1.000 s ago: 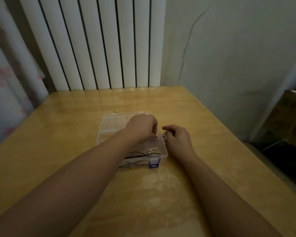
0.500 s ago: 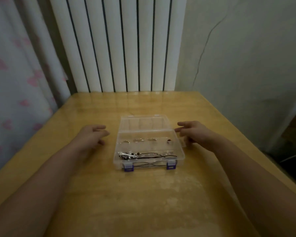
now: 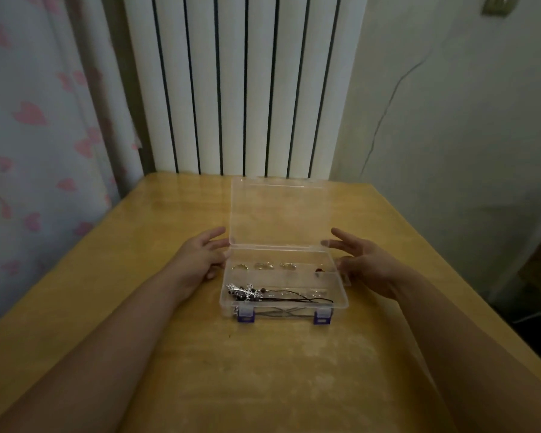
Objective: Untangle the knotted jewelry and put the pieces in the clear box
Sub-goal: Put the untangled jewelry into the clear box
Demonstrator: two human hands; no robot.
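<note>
Clear box (image 3: 341,295) sits on the wooden table (image 3: 263,370), lid (image 3: 278,210) raised upright at the box's far edge. Inside: rings (image 3: 267,265) in the far row; silver pendant necklace with black cords (image 3: 263,293) in the near compartment. Left hand (image 3: 200,257) just beside the box's left wall, fingers straight, holding nothing. Right hand (image 3: 361,260) just beside its right wall, fingers spread, holding nothing. Whether either touches the box cannot be told.

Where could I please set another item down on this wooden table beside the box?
Bare tabletop lies in front of the clear plastic box, between the forearms, and along the wooden table left of the raised lid. The box's flanks are crowded by the left hand and right hand.
</note>
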